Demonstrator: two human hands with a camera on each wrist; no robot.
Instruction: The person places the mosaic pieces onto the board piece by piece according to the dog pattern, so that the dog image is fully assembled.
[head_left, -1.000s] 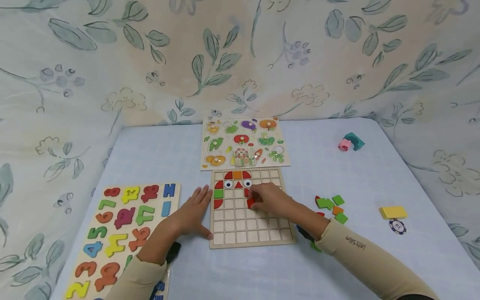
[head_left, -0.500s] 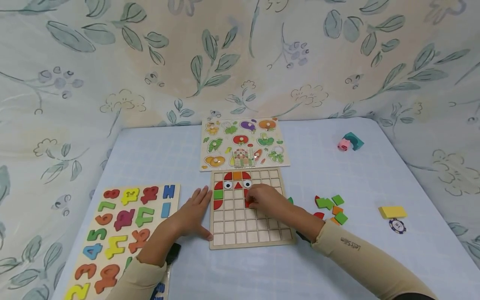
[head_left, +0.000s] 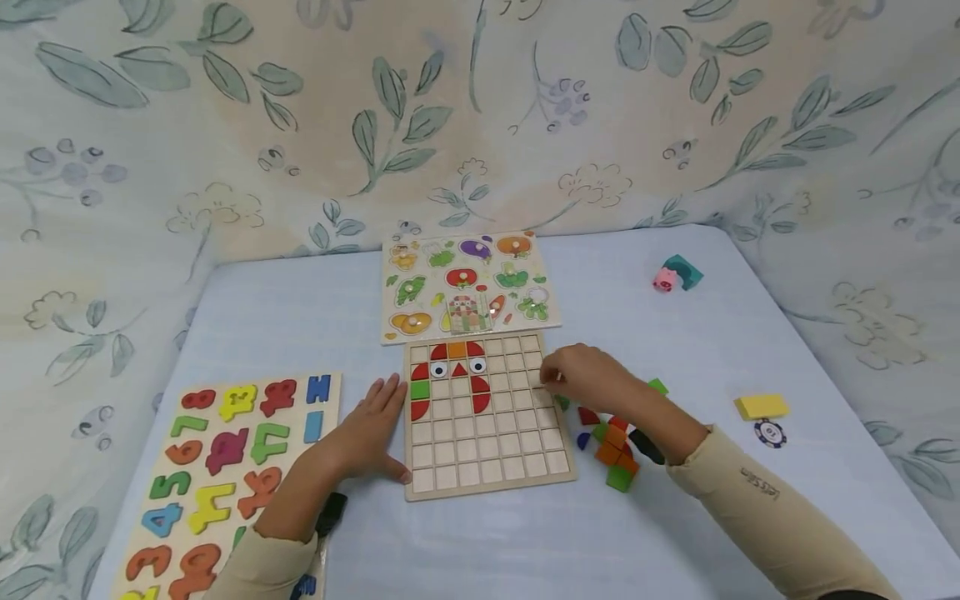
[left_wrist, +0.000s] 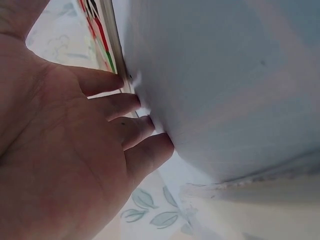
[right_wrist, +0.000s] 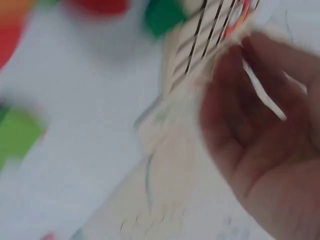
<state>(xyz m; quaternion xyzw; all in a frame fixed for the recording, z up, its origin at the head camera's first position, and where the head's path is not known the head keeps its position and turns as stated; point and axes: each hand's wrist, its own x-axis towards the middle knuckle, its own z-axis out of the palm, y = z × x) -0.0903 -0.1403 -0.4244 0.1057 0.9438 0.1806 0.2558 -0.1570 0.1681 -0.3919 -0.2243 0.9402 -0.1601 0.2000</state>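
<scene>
Pale cloth (head_left: 465,550) is lying beneath your wooden grid board (head_left: 491,450), whose left edge your spread left hand (head_left: 367,433) is touching. Your right hand (head_left: 588,379) is hanging by its right edge, fingers loosely bent, no tile showing. Flat, bright loose tiles (head_left: 607,454) are lying beside the board; you are probably facing light, stiff, slick pieces, best pinched by opposite edges.

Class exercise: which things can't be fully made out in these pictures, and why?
Head view: number board, partly covered by the left sleeve and cut off by the bottom edge.
Head view: small card, details too small.
Head view: green piece, partly hidden by the right forearm.
Right wrist view: loose pieces, blurred.
Right wrist view: whether the right hand holds anything, too blurred.
</scene>
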